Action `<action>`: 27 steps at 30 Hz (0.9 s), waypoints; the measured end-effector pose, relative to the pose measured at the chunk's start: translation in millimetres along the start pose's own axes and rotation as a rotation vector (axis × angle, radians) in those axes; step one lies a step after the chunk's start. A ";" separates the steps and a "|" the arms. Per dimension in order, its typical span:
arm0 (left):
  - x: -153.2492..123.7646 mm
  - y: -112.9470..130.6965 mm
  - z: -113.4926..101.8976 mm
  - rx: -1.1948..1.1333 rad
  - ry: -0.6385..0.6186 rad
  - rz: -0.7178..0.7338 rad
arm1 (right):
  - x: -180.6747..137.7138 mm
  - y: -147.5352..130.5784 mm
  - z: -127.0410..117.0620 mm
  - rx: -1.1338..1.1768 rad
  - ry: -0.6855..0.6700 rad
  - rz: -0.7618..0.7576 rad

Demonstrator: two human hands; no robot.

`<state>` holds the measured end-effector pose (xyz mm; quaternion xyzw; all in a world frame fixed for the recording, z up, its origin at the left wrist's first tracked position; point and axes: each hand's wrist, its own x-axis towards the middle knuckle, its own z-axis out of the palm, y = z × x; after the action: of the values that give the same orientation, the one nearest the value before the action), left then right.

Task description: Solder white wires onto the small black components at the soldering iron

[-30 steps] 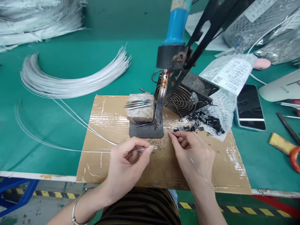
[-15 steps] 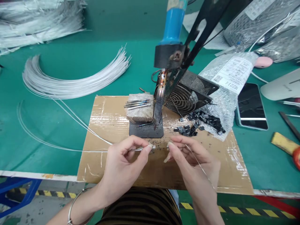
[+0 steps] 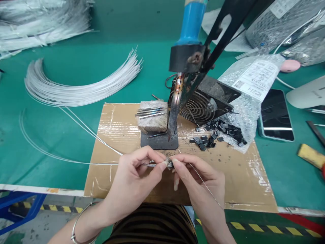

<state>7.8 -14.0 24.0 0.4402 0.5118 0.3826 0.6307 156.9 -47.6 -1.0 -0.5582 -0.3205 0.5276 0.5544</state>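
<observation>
Thin white wires [image 3: 101, 164] run in from the left and are pinched near their ends between the thumb and fingers of my left hand [image 3: 138, 178]. My right hand [image 3: 203, 176] grips a small black connector [image 3: 171, 164] at its fingertips, pressed up against the wire ends. A thin strand of solder wire [image 3: 203, 181] also passes through my right hand and trails over its back. Both hands meet low over the cardboard, just below the tip of the soldering iron [image 3: 173, 117]. My fingers partly cover the connector and the wire ends.
A cardboard sheet [image 3: 111, 128] lies on the green bench. Spare iron tips [image 3: 151, 112] rest on a wrapped block [image 3: 152, 126]. Loose black connectors [image 3: 205, 141], a fan [image 3: 203, 106], a bubble-wrap bag [image 3: 250, 115] and a phone [image 3: 276, 112] stand right; a white wire bundle [image 3: 83, 88] lies left.
My right hand has moved left, bringing the black connector against the wire ends in my left hand. My left hand has barely moved. The view has shifted slightly.
</observation>
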 end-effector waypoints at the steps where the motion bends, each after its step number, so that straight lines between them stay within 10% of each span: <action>1: 0.4 1.6 0.3 0.000 0.003 -0.005 | 0.1 0.3 0.1 -0.001 0.001 0.001; 27: 19.5 5.4 6.1 0.109 0.126 0.009 | -7.6 -1.7 -12.2 -0.416 0.056 -0.195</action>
<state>17.2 4.9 23.6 0.4511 0.5685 0.3841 0.5708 167.1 -57.8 0.3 -0.6411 -0.4592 0.3784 0.4847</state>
